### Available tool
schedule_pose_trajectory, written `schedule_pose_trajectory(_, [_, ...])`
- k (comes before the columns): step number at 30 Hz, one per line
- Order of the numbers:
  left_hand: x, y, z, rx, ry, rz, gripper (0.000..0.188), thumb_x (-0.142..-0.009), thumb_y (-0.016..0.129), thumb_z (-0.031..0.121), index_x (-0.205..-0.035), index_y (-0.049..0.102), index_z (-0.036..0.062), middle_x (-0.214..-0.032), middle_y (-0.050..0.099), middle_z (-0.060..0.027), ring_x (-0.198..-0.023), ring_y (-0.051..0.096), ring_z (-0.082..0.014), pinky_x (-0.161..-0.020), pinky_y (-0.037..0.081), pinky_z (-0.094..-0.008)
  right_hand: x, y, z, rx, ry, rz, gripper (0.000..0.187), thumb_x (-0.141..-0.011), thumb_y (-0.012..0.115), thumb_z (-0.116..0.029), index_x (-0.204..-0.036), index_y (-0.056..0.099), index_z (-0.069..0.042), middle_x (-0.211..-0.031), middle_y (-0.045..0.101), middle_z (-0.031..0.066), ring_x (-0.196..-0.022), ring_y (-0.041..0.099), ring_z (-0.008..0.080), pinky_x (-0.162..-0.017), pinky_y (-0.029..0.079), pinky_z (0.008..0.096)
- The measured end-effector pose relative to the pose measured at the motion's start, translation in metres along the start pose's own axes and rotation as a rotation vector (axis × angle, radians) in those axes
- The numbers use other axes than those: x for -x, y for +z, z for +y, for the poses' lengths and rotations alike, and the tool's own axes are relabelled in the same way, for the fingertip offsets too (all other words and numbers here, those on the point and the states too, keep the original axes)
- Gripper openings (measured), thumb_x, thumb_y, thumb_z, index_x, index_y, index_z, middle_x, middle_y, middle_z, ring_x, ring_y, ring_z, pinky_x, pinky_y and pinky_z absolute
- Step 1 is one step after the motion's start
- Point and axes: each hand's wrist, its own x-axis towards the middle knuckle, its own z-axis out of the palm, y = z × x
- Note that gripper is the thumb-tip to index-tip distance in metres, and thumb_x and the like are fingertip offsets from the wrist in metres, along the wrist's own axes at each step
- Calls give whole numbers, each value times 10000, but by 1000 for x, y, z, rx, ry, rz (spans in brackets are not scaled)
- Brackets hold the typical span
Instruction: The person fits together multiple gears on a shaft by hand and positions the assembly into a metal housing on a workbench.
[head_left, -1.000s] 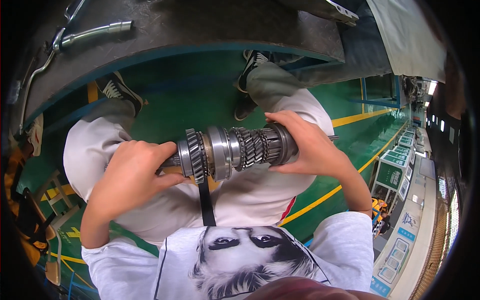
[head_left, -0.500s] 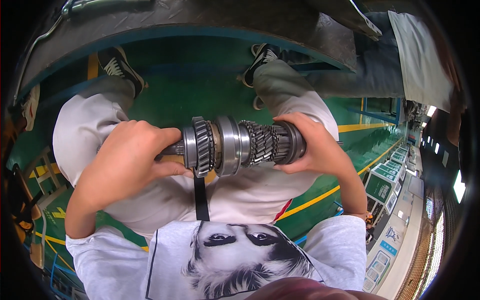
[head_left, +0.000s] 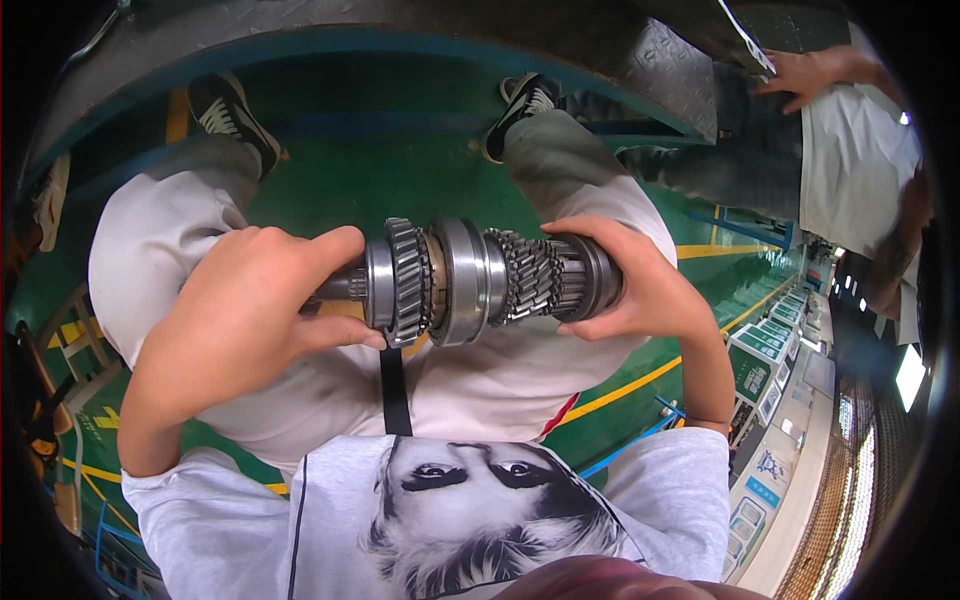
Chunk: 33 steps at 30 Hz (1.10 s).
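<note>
A steel gear shaft (head_left: 462, 283) lies level across the view, above my lap, carrying several helical gears and a wide smooth ring near its middle. My left hand (head_left: 255, 305) is closed round the thin splined end, thumb and forefinger beside the leftmost collar. Around the dark ring at the other end curls my right hand (head_left: 640, 285), fingers on top and thumb below. Both palms hide the shaft's ends.
A metal workbench (head_left: 400, 22) with a blue edge runs across the far side. At the far right stands another person, whose hand (head_left: 815, 75) is by the bench corner. My shoes (head_left: 235, 125) rest on the green floor (head_left: 370, 180). Display boards (head_left: 755, 370) line the right.
The shaft remains in both hands, and its right end sits slightly lower. The view has shifted a little. The other person's hand now shows near the bench corner.
</note>
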Motion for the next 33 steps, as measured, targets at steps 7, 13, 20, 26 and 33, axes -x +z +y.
schedule_pose_trajectory(7, [1,6,-9,27,78,53,438,-738,861,312,-911,600,5,-726,631,-189,-712,610,-435,-611,448,-478,0,0,0,-32,37,-23,777,-626,890,-178,-1325,587,-27,-1187,688,159,-1071,689,313,-961,529,378])
schedule_pose_trajectory(13, [3,8,-9,65,30,45,498,-665,900,277,-895,569,-15,-737,568,-204,-666,549,-427,-581,425,-428,0,1,0,-18,42,-17,805,-612,907,-185,-1334,585,-33,-1180,689,162,-1067,689,315,-957,531,378])
schedule_pose_trajectory(20, [2,9,-9,63,39,40,519,-665,898,306,-894,558,-12,-734,562,-193,-649,556,-405,-573,419,-418,2,4,-3,11,81,3,843,-608,921,-202,-1355,566,-41,-1157,689,168,-1047,692,326,-939,535,380])
schedule_pose_trajectory(26, [2,9,-9,67,37,39,523,-669,891,320,-886,546,-7,-738,564,-187,-640,554,-399,-567,420,-417,2,3,-1,-1,70,-8,839,-610,920,-186,-1355,563,-37,-1163,687,168,-1058,690,323,-942,533,379])
schedule_pose_trajectory(33, [2,11,-10,52,48,48,545,-675,879,364,-892,543,-6,-744,572,-188,-653,565,-407,-570,426,-424,4,1,1,-13,42,-7,831,-608,923,-176,-1349,573,-34,-1180,688,165,-1071,689,323,-953,529,381])
